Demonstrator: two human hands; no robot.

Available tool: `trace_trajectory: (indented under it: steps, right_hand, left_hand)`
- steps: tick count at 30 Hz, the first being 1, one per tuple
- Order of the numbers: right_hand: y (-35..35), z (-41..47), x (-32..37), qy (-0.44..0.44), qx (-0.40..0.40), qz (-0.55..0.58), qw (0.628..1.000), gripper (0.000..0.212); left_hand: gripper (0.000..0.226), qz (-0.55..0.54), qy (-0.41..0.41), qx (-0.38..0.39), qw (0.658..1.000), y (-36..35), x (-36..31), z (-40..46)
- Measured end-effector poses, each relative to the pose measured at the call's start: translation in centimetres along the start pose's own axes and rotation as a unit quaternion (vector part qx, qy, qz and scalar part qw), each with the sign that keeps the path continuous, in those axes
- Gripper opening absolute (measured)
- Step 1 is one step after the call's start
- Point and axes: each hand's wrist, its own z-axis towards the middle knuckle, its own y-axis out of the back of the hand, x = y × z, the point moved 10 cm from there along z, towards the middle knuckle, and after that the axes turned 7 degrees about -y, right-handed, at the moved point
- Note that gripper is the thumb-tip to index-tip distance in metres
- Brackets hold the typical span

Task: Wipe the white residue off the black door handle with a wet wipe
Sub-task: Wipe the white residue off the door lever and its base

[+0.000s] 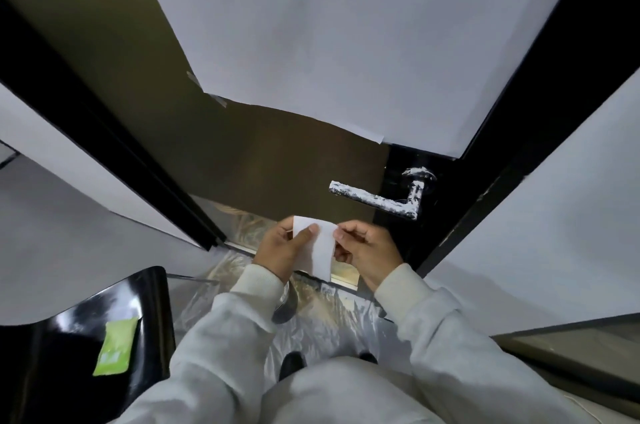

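Green wipe packet (114, 347): flat on black chair seat (69, 330), lower left. Wet wipe (320, 250): white, partly unfolded, hanging between both hands. Left hand (282, 250): thumb pinching wipe's upper left edge. Right hand (367, 250): fingertips pinching its right edge. Black door handle (375, 196): beyond and right of hands, lever coated in white residue, untouched. White paper sheet (329, 42): taped on door above.

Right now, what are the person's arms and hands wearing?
Both arms are in long, loose sleeves of a pale grey-white, soft-looking fabric. The left sleeve and the right sleeve each end in a ribbed cuff at the wrist. The left hand and the right hand are bare: no gloves, and no rings or watch that can be seen.
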Motion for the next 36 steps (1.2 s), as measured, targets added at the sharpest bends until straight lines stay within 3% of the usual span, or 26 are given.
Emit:
trace_trajectory:
  steps: [1,4,10,13,16,21,25,30,36]
  right_hand:
    - [0.9,-0.2,0.1,-0.001,-0.01,0.015,1.0,0.015]
    - [4.4,-1.5,0.5,-0.008,-0.059,0.064,0.996,0.012]
    - [9.2,-3.9,1.0,0.003,-0.115,0.085,0.99,0.014]
    - [10.1,-4.4,1.5,0.016,-0.128,0.11,0.986,0.015]
    - [10.5,-4.9,2.3,0.035,-0.136,0.124,0.982,0.016]
    - [10.8,-5.3,3.5,0.056,-0.141,0.132,0.979,0.018]
    - [10.5,-4.9,4.0,0.06,-0.131,0.136,0.98,0.018]
    - [10.7,-4.5,4.1,0.057,-0.128,0.138,0.98,0.019]
    - [10.7,-4.3,4.1,0.055,-0.119,0.128,0.983,0.02]
  left_hand:
    - [0.008,-0.005,-0.002,-0.021,1.0,0.2,-0.5,0.5]
    - [0.018,-0.03,-0.001,-0.076,0.997,0.7,-2.5,1.9]
    - [0.022,-0.003,-0.058,0.005,0.998,-3.0,-7.9,2.3]
    - [0.021,0.053,-0.085,-0.002,0.995,-3.9,-9.7,1.0]
    - [0.033,0.073,-0.097,-0.018,0.992,-3.9,-10.0,0.2]
    - [0.024,-0.027,-0.022,-0.085,0.996,-3.1,-8.3,0.3]
    - [0.036,-0.005,-0.051,-0.046,0.998,-4.0,-8.9,1.3]
    - [0.012,0.015,-0.08,-0.005,0.997,-4.4,-9.2,2.2]
    - [0.018,0.036,-0.086,0.027,0.995,-4.9,-8.6,2.1]
